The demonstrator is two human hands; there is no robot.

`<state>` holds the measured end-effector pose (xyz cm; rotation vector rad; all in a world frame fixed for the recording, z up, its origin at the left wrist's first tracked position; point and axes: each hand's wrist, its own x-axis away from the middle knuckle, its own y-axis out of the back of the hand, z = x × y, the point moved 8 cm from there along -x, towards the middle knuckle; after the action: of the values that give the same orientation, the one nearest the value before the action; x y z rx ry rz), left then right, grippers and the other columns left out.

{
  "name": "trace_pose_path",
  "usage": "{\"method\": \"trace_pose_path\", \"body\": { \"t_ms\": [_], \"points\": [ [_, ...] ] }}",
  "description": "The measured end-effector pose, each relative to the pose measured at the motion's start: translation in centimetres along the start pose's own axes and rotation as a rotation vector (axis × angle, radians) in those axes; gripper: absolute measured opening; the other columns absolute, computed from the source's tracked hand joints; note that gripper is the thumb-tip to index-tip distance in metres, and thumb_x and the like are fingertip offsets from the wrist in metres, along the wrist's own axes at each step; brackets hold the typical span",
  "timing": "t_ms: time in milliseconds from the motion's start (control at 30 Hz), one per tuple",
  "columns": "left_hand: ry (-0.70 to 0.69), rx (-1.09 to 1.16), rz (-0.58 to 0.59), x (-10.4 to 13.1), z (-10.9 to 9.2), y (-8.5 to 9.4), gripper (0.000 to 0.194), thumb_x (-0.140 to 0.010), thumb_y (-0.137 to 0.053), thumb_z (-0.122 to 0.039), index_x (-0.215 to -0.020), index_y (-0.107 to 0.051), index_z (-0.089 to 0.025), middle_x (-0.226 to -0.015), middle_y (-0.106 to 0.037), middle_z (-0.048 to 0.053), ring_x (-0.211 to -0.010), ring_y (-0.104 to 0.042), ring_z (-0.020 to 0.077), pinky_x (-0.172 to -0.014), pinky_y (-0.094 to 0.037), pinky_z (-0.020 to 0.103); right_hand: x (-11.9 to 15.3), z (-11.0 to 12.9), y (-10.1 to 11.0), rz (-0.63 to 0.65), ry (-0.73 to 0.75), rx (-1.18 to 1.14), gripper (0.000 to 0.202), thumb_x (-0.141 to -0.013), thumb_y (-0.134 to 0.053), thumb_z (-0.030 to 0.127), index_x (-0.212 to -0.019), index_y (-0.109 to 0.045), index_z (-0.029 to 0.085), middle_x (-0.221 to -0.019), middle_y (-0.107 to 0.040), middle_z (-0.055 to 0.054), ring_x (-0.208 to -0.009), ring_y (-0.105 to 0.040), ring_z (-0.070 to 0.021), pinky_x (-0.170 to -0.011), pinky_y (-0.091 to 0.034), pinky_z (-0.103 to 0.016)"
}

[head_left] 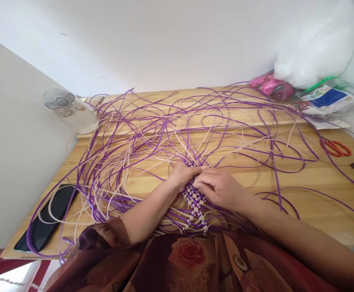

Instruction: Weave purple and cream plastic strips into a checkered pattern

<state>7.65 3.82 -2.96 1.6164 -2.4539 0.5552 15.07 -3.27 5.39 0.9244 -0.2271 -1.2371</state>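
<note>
Wooden surface (316, 178) against a white wall carried loose purple and cream strands (152, 134) beyond the hands. Left hand (184, 175) and right hand (217, 188) were closed, pinching the weave (195, 199) between them. Judged light, springy, slippery; best gripped at the woven edge.

Wooden table (316, 178), bearing: tangled purple and cream weaving strands (152, 134), checkered woven piece (195, 200), orange-handled scissors (337, 148), dark phone (47, 219), small white fan (69, 107), plastic bags (325, 97) at far right.
</note>
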Motion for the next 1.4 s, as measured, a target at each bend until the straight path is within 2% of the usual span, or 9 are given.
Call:
{"method": "trace_pose_path", "body": {
  "t_ms": [167, 267, 400, 633, 733, 900, 1100, 1300, 1400],
  "points": [
    [-0.003, 0.171, 0.109, 0.0, -0.5, -0.8, 0.038, -0.057, -0.085, -0.03, -0.088, -0.073, -0.013, -0.082, -0.073, 0.006, -0.07, -0.065, 0.0176, -0.078, -0.052, 0.034, -2.9, -4.1, 4.8, -0.051, -0.357, 0.13, 0.032, -0.095, -0.046, 0.034, -0.073, -0.064, 0.017, -0.062, -0.06, -0.001, -0.057, -0.05, -0.013, -0.056, -0.031, -0.027],
    [0.01, 0.16, 0.105, -0.2, -0.1, -0.7, 0.041, -0.052, -0.087, -0.03, -0.085, -0.073, -0.011, -0.081, -0.073, 0.007, -0.071, -0.066, 0.0187, -0.081, -0.052, 0.036, -4.6, -5.1, 3.9, 0.075, -0.376, 0.127, 0.022, -0.086, -0.056, 0.031, -0.078, -0.07, 0.017, -0.071, -0.067, -0.002, -0.062, -0.055, -0.0138, -0.058, -0.033, -0.026],
    [-0.031, 0.11, 0.115, -0.4, -0.3, -0.7, 0.04, -0.048, -0.088, -0.023, -0.083, -0.072, -0.011, -0.08, -0.072, 0.006, -0.074, -0.066, 0.0191, -0.081, -0.052, 0.035, -5.1, -5.7, 2.1, 0.147, -0.422, 0.064, 0.015, -0.082, -0.06, 0.029, -0.074, -0.065, 0.017, -0.063, -0.064, 0.0, -0.057, -0.053, -0.0123, -0.055, -0.031, -0.024],
    [-0.057, 0.064, 0.051, -0.4, -1.1, -0.6, 0.035, -0.05, -0.084, -0.019, -0.082, -0.071, -0.013, -0.079, -0.071, 0.003, -0.071, -0.064, 0.0179, -0.076, -0.052, 0.033, -5.9, -3.8, 1.9, -0.106, -0.143, 0.039, 0.014, -0.082, -0.053, 0.016, -0.068, -0.055, 0.017, -0.061, -0.053, 0.002, -0.059, -0.046, -0.011, -0.059, -0.03, -0.024],
    [-0.073, 0.058, 0.063, -0.4, -1.1, -0.9, 0.038, -0.05, -0.084, -0.017, -0.086, -0.071, -0.014, -0.084, -0.072, 0.003, -0.075, -0.065, 0.0177, -0.077, -0.051, 0.032, -6.4, -4.8, 1.5, -0.206, -0.191, 0.016, 0.013, -0.08, -0.053, 0.016, -0.067, -0.054, 0.017, -0.062, -0.053, 0.002, -0.061, -0.047, -0.0119, -0.06, -0.031, -0.025],
    [-0.012, 0.111, 0.195, -0.1, -1.2, -0.8, 0.046, -0.053, -0.087, -0.026, -0.095, -0.072, -0.014, -0.089, -0.073, 0.006, -0.08, -0.066, 0.0188, -0.084, -0.05, 0.035, -6.7, -6.7, 2.1, -0.189, -0.308, -0.072, 0.015, -0.084, -0.053, 0.027, -0.072, -0.058, 0.018, -0.059, -0.051, 0.003, -0.055, -0.044, -0.0113, -0.055, -0.03, -0.024],
    [0.171, -0.009, 0.297, -0.5, -1.7, 1.6, 0.037, -0.056, -0.086, -0.041, -0.072, -0.069, -0.012, -0.066, -0.067, 0.005, -0.05, -0.054, 0.01, -0.056, -0.044, 0.026, -4.6, -8.0, 4.6, -0.291, -0.423, -0.07, 0.025, -0.084, -0.055, 0.04, -0.075, -0.059, 0.018, -0.06, -0.051, 0.002, -0.052, -0.041, -0.0106, -0.051, -0.031, -0.024],
    [0.131, -0.112, 0.349, -0.2, -2.1, 1.9, 0.034, -0.057, -0.085, -0.039, -0.067, -0.064, -0.014, -0.053, -0.057, -0.001, -0.044, -0.048, 0.0068, -0.047, -0.038, 0.021, -4.4, -8.3, 2.0, -0.112, -0.515, -0.306, 0.022, -0.082, -0.057, 0.04, -0.081, -0.057, 0.018, -0.06, -0.057, 0.001, -0.05, -0.05, -0.0123, -0.048, -0.037, -0.023],
    [0.117, -0.059, 0.4, 0.0, -2.0, 1.2, 0.033, -0.059, -0.085, -0.038, -0.07, -0.066, -0.013, -0.061, -0.062, 0.001, -0.049, -0.051, 0.007, -0.052, -0.041, 0.021, -4.8, -8.0, 1.5, -0.088, -0.525, -0.346, 0.018, -0.082, -0.056, 0.036, -0.081, -0.056, 0.018, -0.059, -0.057, 0.001, -0.048, -0.05, -0.0116, -0.046, -0.036, -0.023]
  ]
}}
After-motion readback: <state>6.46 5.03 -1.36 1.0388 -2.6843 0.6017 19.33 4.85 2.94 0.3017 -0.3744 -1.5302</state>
